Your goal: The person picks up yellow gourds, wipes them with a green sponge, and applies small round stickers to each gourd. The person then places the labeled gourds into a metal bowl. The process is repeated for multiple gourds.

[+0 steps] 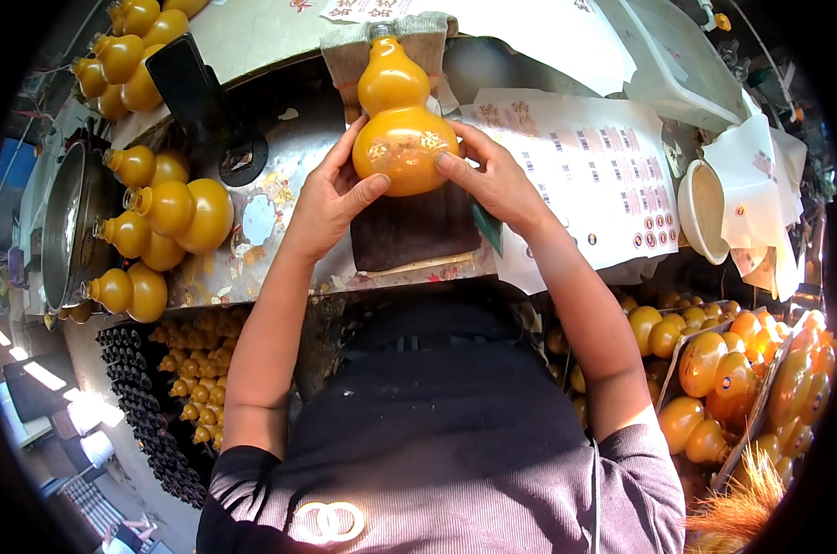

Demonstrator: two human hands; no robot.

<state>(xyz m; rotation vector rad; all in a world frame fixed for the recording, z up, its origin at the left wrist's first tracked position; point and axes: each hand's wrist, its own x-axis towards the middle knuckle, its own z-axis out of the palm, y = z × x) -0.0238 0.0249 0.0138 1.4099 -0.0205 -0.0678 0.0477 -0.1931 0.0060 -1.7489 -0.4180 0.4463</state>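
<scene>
In the head view, our left hand and right hand are closed around the lower bulb of a yellow gourd-shaped bottle, thumbs on its near face, above a dark pad at the bench's near side. Its neck points away from us, over a pale cloth; we cannot tell whether it rests there. The surface looks glossy, so we judge that a loose or uneven grip could let it roll or slip, and a dragging thumb might smear or crease the markings. An outward swing of the left arm could knock the standing bottles. As for writing, the lower bulb bears pale decorative characters, and a white sheet to the right carries rows of small reddish and dark printed labels plus round emblems, too small to read reliably.
</scene>
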